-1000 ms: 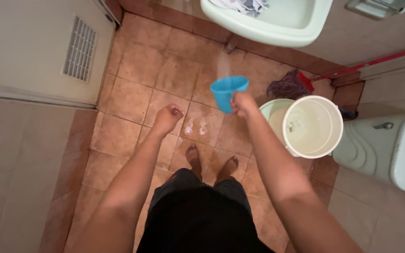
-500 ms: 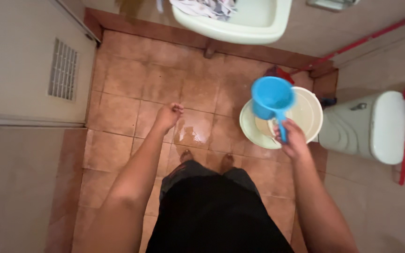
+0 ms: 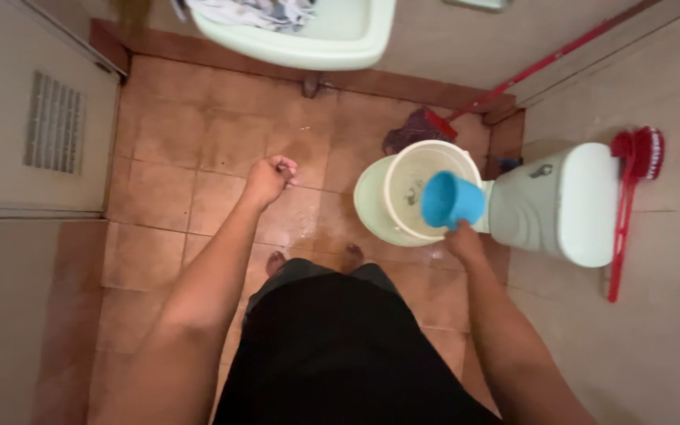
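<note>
My right hand (image 3: pixel 463 241) grips the handle of a blue plastic dipper cup (image 3: pixel 450 200), held over the near right rim of a white bucket (image 3: pixel 403 169). The bucket stands on the wet brown tiled floor beside a pale green basin (image 3: pixel 366 201). My left hand (image 3: pixel 267 178) hangs in the air above the floor tiles with its fingers curled shut and nothing in it. My bare feet show below, in front of my dark shorts.
A pale sink (image 3: pixel 308 39) with crumpled cloth in it juts from the far wall. A white toilet tank (image 3: pixel 560 201) stands at right, a red brush (image 3: pixel 635 169) leaning beyond it. A red-handled mop (image 3: pixel 466 110) lies behind the bucket. A door with a vent (image 3: pixel 53 122) is at left.
My right hand swung the blue dipper from above the floor in front of me rightward and down onto the white bucket. The view panned right. My left hand stayed curled.
</note>
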